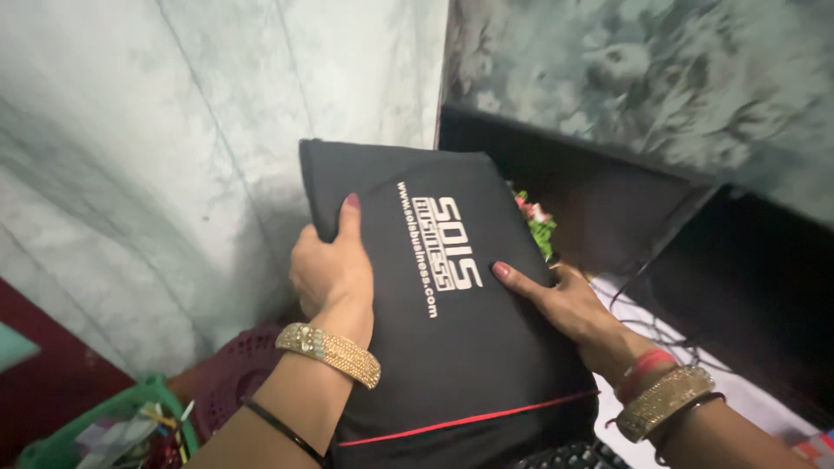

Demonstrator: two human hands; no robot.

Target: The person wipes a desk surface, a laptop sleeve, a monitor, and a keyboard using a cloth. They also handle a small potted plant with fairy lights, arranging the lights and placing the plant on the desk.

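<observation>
Bag: I see a flat black bag (452, 304) with white print and a thin red stripe near its lower edge, held tilted in front of the wall corner, both hands on it.
Left hand: my left hand (330, 274) is closed on the bag's left edge, thumb lying up the front face, the other fingers behind and hidden.
Right hand: my right hand (565, 304) lies on the bag's right side, forefinger stretched flat on the front; whether it wraps the edge I cannot tell.
Wrists: a gold bangle (330, 352) on the left, a gold bangle with red ones on the right.
Behind: a dark monitor (608, 208) just right of the bag, flowers (539, 224) peeking between them.
Lower left: a green basket (95, 426) below the left forearm.
</observation>
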